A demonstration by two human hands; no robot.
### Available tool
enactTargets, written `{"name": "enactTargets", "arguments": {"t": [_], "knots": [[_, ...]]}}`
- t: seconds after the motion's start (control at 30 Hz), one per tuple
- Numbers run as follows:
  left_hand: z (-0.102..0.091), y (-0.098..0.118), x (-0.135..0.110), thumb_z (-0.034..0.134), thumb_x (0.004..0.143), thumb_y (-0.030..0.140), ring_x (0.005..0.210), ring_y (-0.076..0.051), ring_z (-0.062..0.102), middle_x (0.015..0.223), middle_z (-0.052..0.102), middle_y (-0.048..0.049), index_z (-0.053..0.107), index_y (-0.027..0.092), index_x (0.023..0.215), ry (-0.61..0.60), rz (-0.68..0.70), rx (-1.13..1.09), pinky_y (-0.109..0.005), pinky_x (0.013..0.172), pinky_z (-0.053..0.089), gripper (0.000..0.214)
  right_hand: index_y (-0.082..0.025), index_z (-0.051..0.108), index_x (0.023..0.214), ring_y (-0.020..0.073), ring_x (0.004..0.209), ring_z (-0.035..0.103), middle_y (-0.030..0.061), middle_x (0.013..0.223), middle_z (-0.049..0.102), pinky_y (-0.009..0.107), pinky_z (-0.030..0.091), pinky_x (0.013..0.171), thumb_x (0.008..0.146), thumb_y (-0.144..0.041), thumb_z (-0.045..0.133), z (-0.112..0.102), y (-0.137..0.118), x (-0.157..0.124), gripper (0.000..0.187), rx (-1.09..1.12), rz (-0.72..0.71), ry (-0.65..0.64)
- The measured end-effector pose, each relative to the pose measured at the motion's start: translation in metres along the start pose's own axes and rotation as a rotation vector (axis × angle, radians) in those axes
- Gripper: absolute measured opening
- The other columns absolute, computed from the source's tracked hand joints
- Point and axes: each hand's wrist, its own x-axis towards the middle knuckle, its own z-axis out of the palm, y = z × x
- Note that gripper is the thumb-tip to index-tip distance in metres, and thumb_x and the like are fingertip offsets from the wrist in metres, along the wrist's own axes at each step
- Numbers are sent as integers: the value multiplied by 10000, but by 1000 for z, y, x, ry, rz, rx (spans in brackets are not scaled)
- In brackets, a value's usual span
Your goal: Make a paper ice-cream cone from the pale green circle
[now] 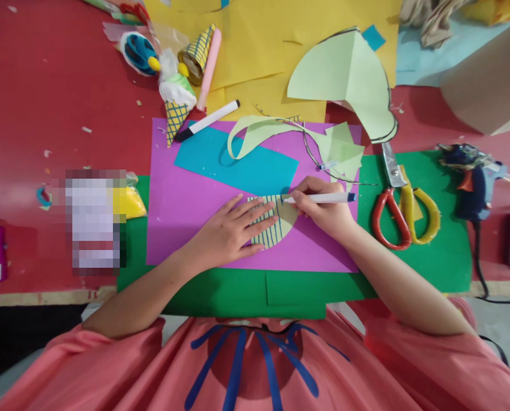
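Note:
A pale green paper piece with a curved edge (287,221) lies on the purple sheet (323,251), its left part striped with dark blue lines. Spread flat across those stripes, my left hand (233,228) presses the piece down. My right hand (319,208) grips a white marker (330,198) with a blue end; its tip touches the paper near the top edge, beside the last stripes. My left fingers cover part of the striped area. Just above both hands lies a blue paper piece (242,162), with curled pale green offcuts (272,128) over it.
Scissors (394,200) and a glue gun (475,182) lie at right. Beyond the purple sheet are a folded pale green paper (344,74), another marker (210,120), a pink marker (210,68) and paper ice-cream cones (177,114). A yellow clay packet (133,201) sits left.

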Motion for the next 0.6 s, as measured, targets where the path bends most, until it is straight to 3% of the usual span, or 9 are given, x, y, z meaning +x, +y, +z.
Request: {"name": "enactTargets", "arguments": {"t": [0.2,0.47,0.6], "knots": [[1,0,-1,505,923,361,1393,-266,338,1491,401,-100,424,208,1406,1,5,6,-523,1160,234,513,-181,487,570,73,455,402,-40,484,485,236,280,441,785,-190,543,-2,-7,2,223,-39,2,-79],[0,-1,-1,475,939,361,1421,-249,292,1526,338,-104,356,201,1444,5,-45,30,-493,1169,220,543,-184,580,711,112,477,542,-9,553,607,259,409,484,855,-297,583,0,-2,-6,184,177,46,45],[1,-3,-1,455,948,366,1429,-245,275,1532,325,-101,358,190,1441,4,-48,40,-496,1170,215,533,-185,553,654,108,464,522,-2,525,597,256,379,458,846,-366,611,3,-2,-8,270,110,49,55]]}}
